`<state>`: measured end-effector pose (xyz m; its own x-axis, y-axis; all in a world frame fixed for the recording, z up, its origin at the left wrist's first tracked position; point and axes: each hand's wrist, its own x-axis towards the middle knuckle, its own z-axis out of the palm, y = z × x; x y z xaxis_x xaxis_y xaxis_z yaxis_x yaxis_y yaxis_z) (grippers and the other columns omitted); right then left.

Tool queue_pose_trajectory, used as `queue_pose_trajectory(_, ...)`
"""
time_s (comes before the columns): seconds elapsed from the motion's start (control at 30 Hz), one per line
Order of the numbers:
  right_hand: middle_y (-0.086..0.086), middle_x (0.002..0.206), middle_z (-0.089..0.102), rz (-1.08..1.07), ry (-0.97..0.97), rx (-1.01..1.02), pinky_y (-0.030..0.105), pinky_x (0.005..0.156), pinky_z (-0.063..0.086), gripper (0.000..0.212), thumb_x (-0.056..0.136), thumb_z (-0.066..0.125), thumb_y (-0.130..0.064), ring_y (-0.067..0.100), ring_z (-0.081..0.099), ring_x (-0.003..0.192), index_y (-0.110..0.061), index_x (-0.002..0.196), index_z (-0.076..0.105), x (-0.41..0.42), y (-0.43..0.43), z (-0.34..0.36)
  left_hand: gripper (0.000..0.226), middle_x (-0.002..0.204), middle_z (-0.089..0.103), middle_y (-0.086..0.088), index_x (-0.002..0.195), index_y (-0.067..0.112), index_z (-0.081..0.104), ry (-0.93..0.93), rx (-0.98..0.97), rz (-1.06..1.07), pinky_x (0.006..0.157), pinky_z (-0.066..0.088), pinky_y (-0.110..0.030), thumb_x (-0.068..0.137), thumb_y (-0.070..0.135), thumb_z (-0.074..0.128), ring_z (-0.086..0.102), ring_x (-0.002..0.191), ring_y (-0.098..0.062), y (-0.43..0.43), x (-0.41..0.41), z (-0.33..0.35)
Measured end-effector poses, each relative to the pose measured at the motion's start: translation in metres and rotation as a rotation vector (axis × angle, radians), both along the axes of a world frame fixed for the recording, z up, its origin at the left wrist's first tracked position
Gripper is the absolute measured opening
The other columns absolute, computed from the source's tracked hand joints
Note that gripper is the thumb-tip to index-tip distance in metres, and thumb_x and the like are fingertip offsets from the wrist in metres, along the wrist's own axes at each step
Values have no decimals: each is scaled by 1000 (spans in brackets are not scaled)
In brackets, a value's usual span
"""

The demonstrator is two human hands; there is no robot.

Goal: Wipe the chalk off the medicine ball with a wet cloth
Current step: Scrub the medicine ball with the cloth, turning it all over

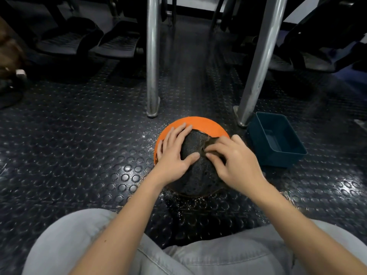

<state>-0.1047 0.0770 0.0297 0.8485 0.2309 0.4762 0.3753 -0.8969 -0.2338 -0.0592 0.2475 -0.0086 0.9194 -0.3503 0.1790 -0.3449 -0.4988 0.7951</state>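
Wiping grip: left hand (174, 153) flat on round orange medicine ball (206, 126), right hand (232, 161) bunching dark wet cloth (198, 171); a lopsided push could roll the ball into the blue plastic tub (278, 158) beyond the right hand.

This looks like a gym. The floor (79, 135) is black rubber with round bumps, and shiny metal legs (152, 56) of a big machine stand on it. Black foot pedals (117, 42) sit behind them, and an orange ball (200, 124) lies in front.

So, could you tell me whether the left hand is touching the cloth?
Touching. In the head view, the left hand rests its thumb on the cloth covering the ball.
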Motion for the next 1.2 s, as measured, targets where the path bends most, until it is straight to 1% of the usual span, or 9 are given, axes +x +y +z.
queue_pose_trajectory(0.27,-3,96,61,-331,59,137,30,69,37,16,92,57,-25,21,48,90,-18,101,68,42,-22,6,77,141,2,38,136,51,11,-42,32,-27,109,-15,-26,84,44,67,-6,140,5,-9,-6,-1)
queue_pose_trajectory(0.4,-8,89,62,-156,5,139,28,65,39,11,88,63,-23,10,42,82,-19,96,69,3,-7,-2,76,150,6,31,145,46,11,-87,138,91,114,-9,-32,86,54,58,-3,141,3,-15,-10,-4)
queue_pose_trajectory(0.5,-4,93,63,-256,42,149,33,70,44,14,89,61,-24,18,49,88,-17,98,69,18,-22,-4,78,151,19,23,145,45,23,-180,216,212,112,0,-32,75,74,40,11,137,-3,-12,-14,-4)
queue_pose_trajectory(0.57,-1,99,65,-331,129,306,35,80,44,16,90,60,-25,22,54,96,-16,100,69,35,-33,-6,72,135,41,18,133,41,45,-259,203,302,103,7,-28,71,77,35,28,122,-9,-10,-16,-3)
queue_pose_trajectory(0.63,0,101,67,-330,172,472,36,88,44,16,90,60,-24,22,58,99,-15,99,70,44,-33,-7,48,102,53,15,99,33,65,-373,94,380,93,13,-26,76,68,43,39,100,-8,-7,-14,-1)
queue_pose_trajectory(0.73,-5,98,65,-312,172,484,35,88,42,15,91,59,-24,22,56,101,-17,99,70,45,-26,-13,29,85,47,16,69,28,58,-408,-99,414,90,21,-30,78,55,53,38,88,-5,-3,-3,2)
queue_pose_trajectory(0.9,-5,101,62,-285,193,386,29,83,38,17,92,57,-27,21,53,100,-19,103,68,35,-15,1,48,128,51,13,121,34,62,-315,10,251,108,26,-35,87,58,37,42,123,-14,-8,0,-5)
queue_pose_trajectory(1.1,-4,83,62,39,60,45,26,67,42,30,88,48,-39,19,54,76,-20,92,71,-17,24,4,58,129,51,9,124,33,60,-205,-31,357,104,32,-35,83,61,30,44,119,-16,-5,9,-2)
queue_pose_trajectory(1.2,-1,86,62,-64,31,86,27,70,42,26,89,53,-35,20,53,82,-17,96,71,10,10,2,55,129,50,9,122,31,61,-208,-71,370,103,32,-35,84,59,33,41,119,-14,1,9,-5)
